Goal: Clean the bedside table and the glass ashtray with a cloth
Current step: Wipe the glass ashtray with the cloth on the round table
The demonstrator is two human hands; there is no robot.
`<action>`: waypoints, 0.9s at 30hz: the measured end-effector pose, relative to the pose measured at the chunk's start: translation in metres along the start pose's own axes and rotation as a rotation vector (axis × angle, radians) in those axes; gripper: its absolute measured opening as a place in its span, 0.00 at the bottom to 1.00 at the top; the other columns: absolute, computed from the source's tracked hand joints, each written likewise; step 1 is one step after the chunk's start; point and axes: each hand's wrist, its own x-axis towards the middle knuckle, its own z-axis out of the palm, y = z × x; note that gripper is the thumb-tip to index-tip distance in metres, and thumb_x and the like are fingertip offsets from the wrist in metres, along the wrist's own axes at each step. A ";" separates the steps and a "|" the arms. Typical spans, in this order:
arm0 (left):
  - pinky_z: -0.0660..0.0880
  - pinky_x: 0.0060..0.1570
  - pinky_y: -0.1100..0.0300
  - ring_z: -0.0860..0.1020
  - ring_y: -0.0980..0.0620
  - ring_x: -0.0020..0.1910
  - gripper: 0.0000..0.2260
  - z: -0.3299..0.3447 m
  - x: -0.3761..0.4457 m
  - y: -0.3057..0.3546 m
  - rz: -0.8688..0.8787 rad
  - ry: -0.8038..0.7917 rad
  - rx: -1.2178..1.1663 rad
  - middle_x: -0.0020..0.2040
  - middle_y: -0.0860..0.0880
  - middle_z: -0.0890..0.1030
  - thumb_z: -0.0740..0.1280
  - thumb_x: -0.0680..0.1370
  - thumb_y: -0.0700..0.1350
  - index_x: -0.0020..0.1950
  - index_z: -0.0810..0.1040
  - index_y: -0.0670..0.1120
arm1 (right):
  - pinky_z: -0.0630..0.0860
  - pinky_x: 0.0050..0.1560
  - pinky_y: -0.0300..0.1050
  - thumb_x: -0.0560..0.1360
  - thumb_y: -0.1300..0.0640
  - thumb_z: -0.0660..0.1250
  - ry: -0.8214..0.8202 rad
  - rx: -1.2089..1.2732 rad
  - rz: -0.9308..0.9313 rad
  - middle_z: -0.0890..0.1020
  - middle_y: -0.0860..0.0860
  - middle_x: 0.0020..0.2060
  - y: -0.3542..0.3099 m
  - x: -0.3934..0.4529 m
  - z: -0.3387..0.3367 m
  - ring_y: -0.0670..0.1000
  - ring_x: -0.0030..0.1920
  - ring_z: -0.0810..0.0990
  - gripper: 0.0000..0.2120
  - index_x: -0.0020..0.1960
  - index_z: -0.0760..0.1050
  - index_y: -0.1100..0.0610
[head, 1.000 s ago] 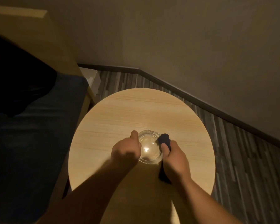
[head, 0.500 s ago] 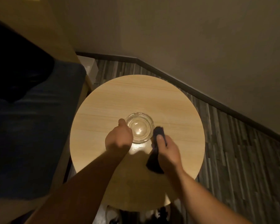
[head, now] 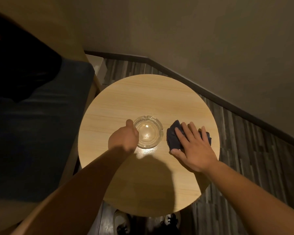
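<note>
A round glass ashtray (head: 148,132) stands near the middle of the round light-wood bedside table (head: 143,95). My left hand (head: 123,139) grips the ashtray's left rim, thumb up along the edge. To the ashtray's right a dark blue cloth (head: 174,137) lies crumpled on the tabletop. My right hand (head: 193,147) presses flat on the cloth with fingers spread and straight, covering its middle and right part.
A bed with a dark blue cover (head: 41,133) runs along the table's left side. A wall with a dark skirting board (head: 227,102) stands behind and to the right. Striped wood flooring (head: 253,167) lies on the right. Shoes (head: 170,223) sit under the table's near edge.
My right hand has left the ashtray's rim, moved right and laid the cloth flat on the tabletop, fingers now spread. My left hand keeps its grip on the ashtray.
</note>
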 end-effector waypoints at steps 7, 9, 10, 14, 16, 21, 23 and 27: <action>0.70 0.36 0.53 0.76 0.42 0.37 0.13 -0.007 -0.001 -0.013 0.051 -0.030 -0.079 0.39 0.45 0.78 0.51 0.82 0.52 0.60 0.66 0.46 | 0.75 0.51 0.52 0.79 0.42 0.54 0.246 0.491 0.193 0.74 0.55 0.61 -0.069 0.007 -0.032 0.57 0.56 0.76 0.25 0.70 0.66 0.56; 0.73 0.37 0.52 0.77 0.42 0.38 0.14 -0.008 -0.003 -0.017 0.075 -0.034 -0.112 0.41 0.44 0.80 0.51 0.82 0.53 0.60 0.67 0.46 | 0.75 0.48 0.52 0.79 0.43 0.55 0.151 0.619 0.256 0.75 0.55 0.57 -0.085 0.020 -0.032 0.57 0.53 0.77 0.21 0.66 0.68 0.54; 0.73 0.37 0.51 0.77 0.43 0.38 0.14 -0.008 -0.004 -0.018 0.090 -0.031 -0.130 0.41 0.44 0.80 0.51 0.82 0.53 0.60 0.67 0.47 | 0.75 0.49 0.52 0.79 0.44 0.54 0.126 0.669 0.273 0.76 0.55 0.56 -0.089 0.026 -0.031 0.56 0.53 0.76 0.19 0.64 0.69 0.54; 0.76 0.38 0.50 0.78 0.45 0.35 0.14 -0.004 -0.007 -0.022 0.151 -0.005 -0.144 0.38 0.45 0.80 0.52 0.83 0.52 0.62 0.69 0.46 | 0.71 0.47 0.48 0.81 0.49 0.53 0.124 0.807 0.334 0.77 0.57 0.52 -0.097 0.038 -0.024 0.56 0.52 0.74 0.15 0.57 0.72 0.57; 0.75 0.40 0.50 0.78 0.44 0.38 0.15 -0.002 -0.006 -0.021 0.129 -0.018 -0.141 0.41 0.45 0.81 0.50 0.83 0.52 0.63 0.68 0.46 | 0.66 0.44 0.45 0.82 0.52 0.51 0.149 0.806 0.351 0.77 0.58 0.50 -0.098 0.041 -0.022 0.54 0.48 0.72 0.14 0.55 0.72 0.58; 0.68 0.38 0.55 0.75 0.44 0.37 0.15 0.005 -0.009 -0.016 0.059 0.029 -0.101 0.40 0.46 0.79 0.49 0.83 0.52 0.61 0.67 0.46 | 0.64 0.42 0.43 0.83 0.56 0.49 0.212 0.760 0.385 0.77 0.59 0.47 -0.102 0.045 -0.017 0.51 0.44 0.71 0.15 0.52 0.74 0.60; 0.68 0.38 0.55 0.76 0.43 0.37 0.15 0.006 -0.011 -0.016 0.053 0.045 -0.094 0.40 0.45 0.79 0.49 0.83 0.52 0.60 0.68 0.45 | 0.65 0.42 0.43 0.82 0.57 0.50 0.228 0.752 0.409 0.77 0.58 0.48 -0.105 0.045 -0.016 0.50 0.43 0.71 0.15 0.52 0.74 0.60; 0.75 0.42 0.50 0.79 0.40 0.41 0.15 0.002 -0.017 -0.015 0.025 0.014 -0.084 0.43 0.43 0.80 0.49 0.83 0.50 0.60 0.68 0.43 | 0.65 0.41 0.42 0.81 0.58 0.51 0.243 0.753 0.441 0.77 0.58 0.49 -0.110 0.046 -0.018 0.50 0.42 0.71 0.14 0.51 0.74 0.61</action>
